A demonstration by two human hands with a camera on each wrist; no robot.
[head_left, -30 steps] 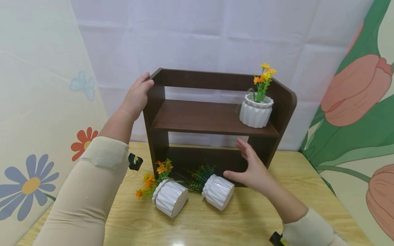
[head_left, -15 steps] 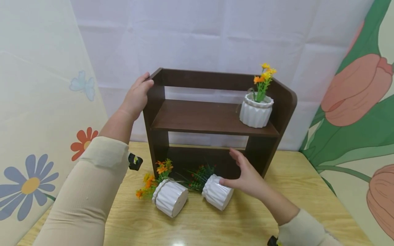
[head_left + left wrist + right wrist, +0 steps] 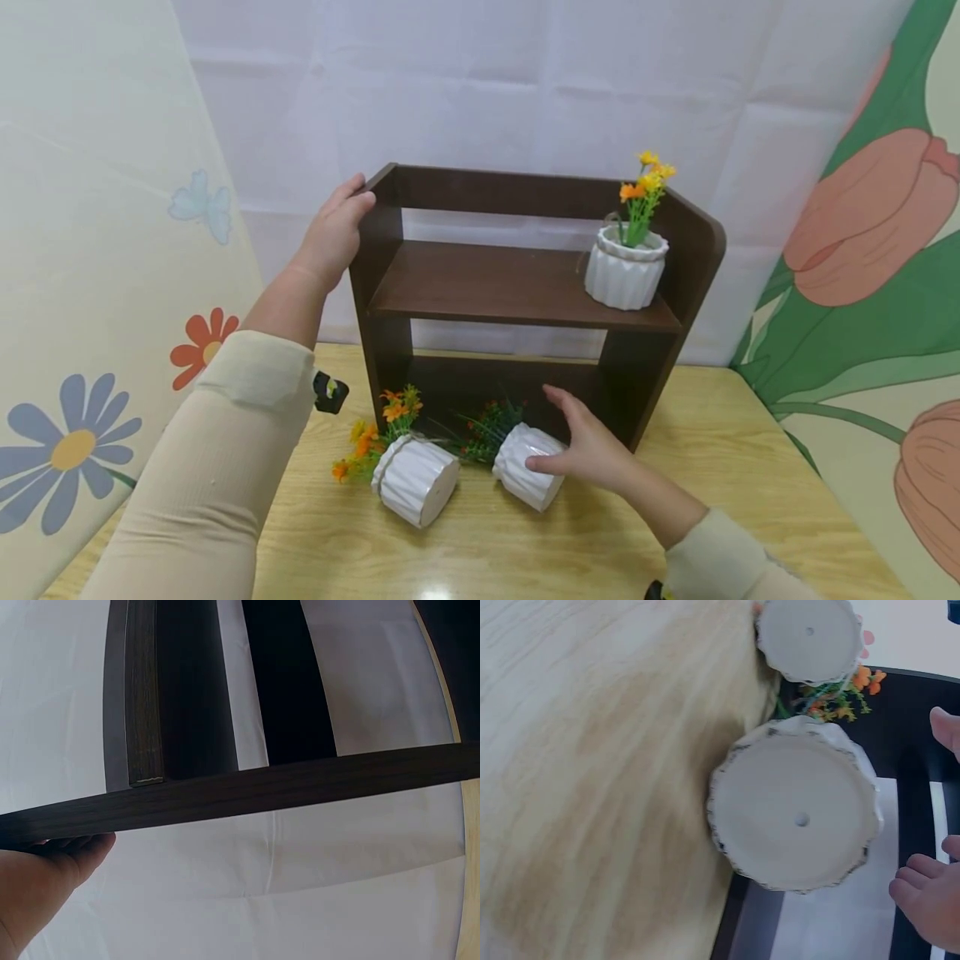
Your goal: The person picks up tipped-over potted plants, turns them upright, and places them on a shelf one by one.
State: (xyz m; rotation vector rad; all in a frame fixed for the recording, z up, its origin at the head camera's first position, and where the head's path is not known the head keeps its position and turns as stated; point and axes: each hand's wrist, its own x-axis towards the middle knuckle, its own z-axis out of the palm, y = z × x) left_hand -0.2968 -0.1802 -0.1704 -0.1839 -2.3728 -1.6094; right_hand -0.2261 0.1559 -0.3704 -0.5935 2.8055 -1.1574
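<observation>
A dark brown two-tier shelf (image 3: 480, 287) stands at the back of the table. My left hand (image 3: 333, 237) holds the upper edge of its left side panel; in the left wrist view, that hand (image 3: 45, 881) lies against the panel's outer face. Two white fluted flowerpots lie tipped before the shelf: one with orange flowers, the left pot (image 3: 416, 482), and one with small red flowers, the right pot (image 3: 521, 454). Over the right pot hovers my right hand (image 3: 588, 450), thumb and fingers spread. From the right wrist view, a gap separates this hand (image 3: 930, 892) from the pot's base (image 3: 795, 810).
A third white flowerpot (image 3: 626, 271), with yellow and orange flowers, stands upright at the right end of the upper tier. The shelf stands on a wooden table (image 3: 337, 550). Behind hangs a white cloth (image 3: 480, 92), with flower-printed panels (image 3: 870, 233) on both sides.
My right hand has moved left and down, from beside the shelf's right part to over the right tipped pot. The left hand stays on the panel, and the pots lie as before.
</observation>
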